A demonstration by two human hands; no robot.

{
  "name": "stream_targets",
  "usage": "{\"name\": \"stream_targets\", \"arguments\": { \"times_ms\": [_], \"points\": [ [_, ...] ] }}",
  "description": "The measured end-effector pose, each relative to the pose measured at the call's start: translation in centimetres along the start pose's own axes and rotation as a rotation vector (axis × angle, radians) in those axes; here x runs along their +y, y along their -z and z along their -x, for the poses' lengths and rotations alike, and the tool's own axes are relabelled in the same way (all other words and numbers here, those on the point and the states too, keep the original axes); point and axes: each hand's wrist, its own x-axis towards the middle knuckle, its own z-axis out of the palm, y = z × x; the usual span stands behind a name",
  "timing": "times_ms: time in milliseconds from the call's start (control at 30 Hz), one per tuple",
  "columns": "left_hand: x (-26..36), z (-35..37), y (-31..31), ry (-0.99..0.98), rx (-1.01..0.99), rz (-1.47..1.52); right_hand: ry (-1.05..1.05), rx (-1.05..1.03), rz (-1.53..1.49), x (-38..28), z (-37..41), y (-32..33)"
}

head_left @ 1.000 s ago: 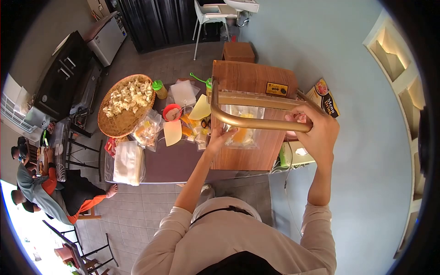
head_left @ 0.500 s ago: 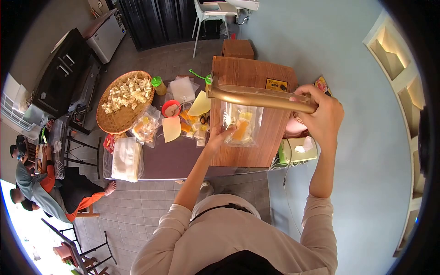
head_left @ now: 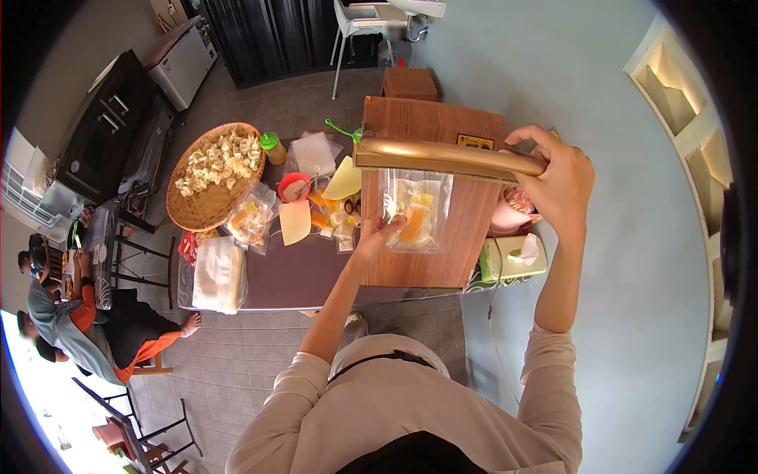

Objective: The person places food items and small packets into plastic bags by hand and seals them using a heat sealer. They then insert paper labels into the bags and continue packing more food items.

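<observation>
Plainly the work centres on the clear bag (head_left: 416,207) of yellow and orange food, lying flat on the wooden box (head_left: 466,237) with its mouth tucked under the gold bar (head_left: 442,156); the bar lies low across the top edge of the bag, touching or nearly touching it. The right hand (head_left: 559,180) has its grip closed round the far right end of the bar, fingers curled over the top; the left hand (head_left: 374,237) pinches the bag's lower left corner between thumb and fingers, holding it against the box.

By my reading, the step in hand is pressing the bar down over the bag's mouth, as one would to close it; whether the mouth is closed yet cannot be told. The next move calls for the bag to be kept flat and straight under the bar, with the left fingers kept well below it.

Left of the left grip, on the table (head_left: 304,276), lie more filled bags (head_left: 251,221), a red bowl (head_left: 296,189) and a stack of white sheets (head_left: 217,276); further left sits a round basket (head_left: 201,213) of pale pieces, with a green-capped bottle (head_left: 274,148) beside it. Below the right grip stand a pink tub (head_left: 512,213) and a green tissue box (head_left: 509,262); far to the left, other people (head_left: 71,324) sit apart.
</observation>
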Motion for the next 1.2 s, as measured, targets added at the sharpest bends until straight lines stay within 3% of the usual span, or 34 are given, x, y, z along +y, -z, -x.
{"name": "stream_targets", "arguments": {
  "times_ms": [900, 1200],
  "points": [
    [0.0, 0.1, 0.1, 0.003, -0.018, 0.002, -0.013, -0.131, -0.016, -0.6, 2.3, 0.5],
    [0.0, -0.1, 0.0, -0.035, -0.028, 0.044, 0.014, -0.087, -0.059, -0.5, 3.2, 0.0]
  ]
}}
